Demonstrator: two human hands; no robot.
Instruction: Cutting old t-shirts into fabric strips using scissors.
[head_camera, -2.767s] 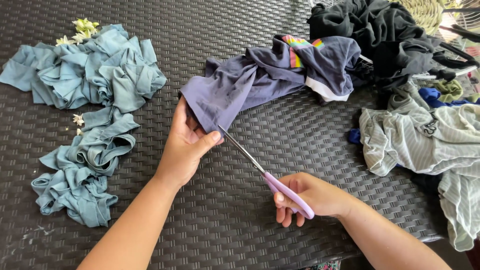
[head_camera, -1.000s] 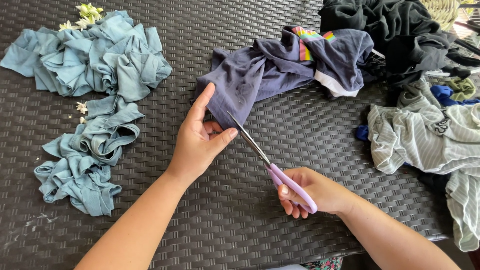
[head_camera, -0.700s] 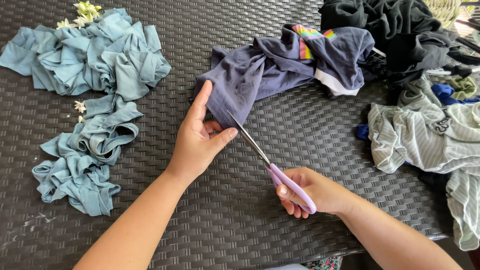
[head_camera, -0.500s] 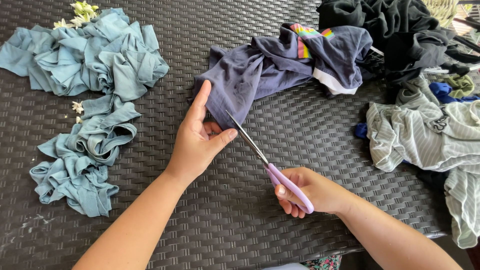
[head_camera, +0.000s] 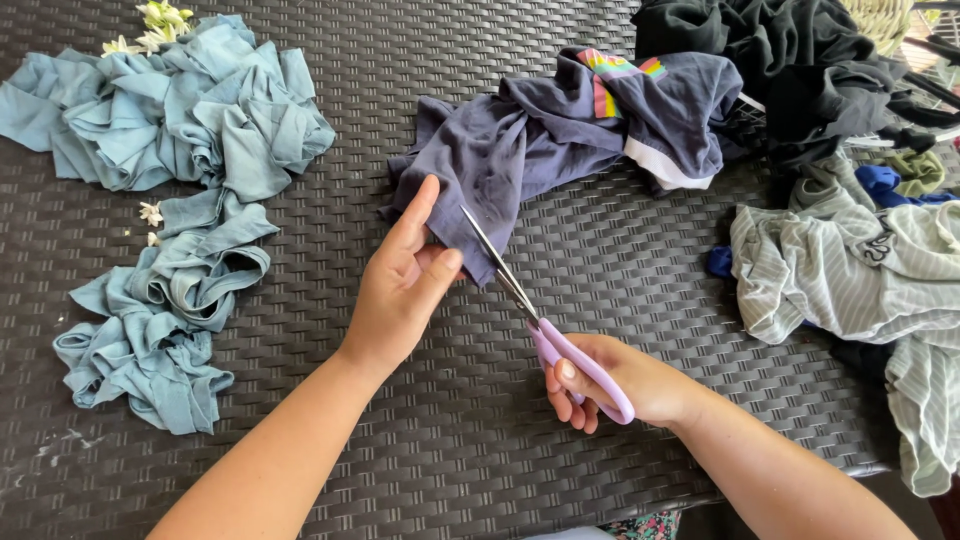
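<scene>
We take the navy garment (head_camera: 560, 140) as our landmark; it lies crumpled on the dark woven bench (head_camera: 400, 420), with a striped rainbow patch and a white hem on its far side. Our left hand (head_camera: 405, 280) rests at its near edge, the fingers (head_camera: 418, 210) pinching the cloth corner between thumb and forefinger, the forefinger stretched out along the fabric. Our right hand (head_camera: 620, 385) sits nearer to us than the garment and a little to its right, its fingers curled tight through the lilac handles of the scissors (head_camera: 545, 320). The steel blades point up and away toward the garment, their tip meeting the cloth right beside our left thumb; the blades look nearly closed, though we cannot tell how far they have bitten into the fabric.

Well to the left of the garment lies a heap of pale blue fabric strips (head_camera: 170, 180), trailing toward us in loose loops, with a few small white blossoms (head_camera: 160, 20) at its far end. Beyond the garment and to its right is a pile of black clothes (head_camera: 790, 60). To the right of the garment, apart from it, lies a grey striped shirt (head_camera: 860, 270) with a scrap of bright blue cloth (head_camera: 890, 180) just behind it.
</scene>
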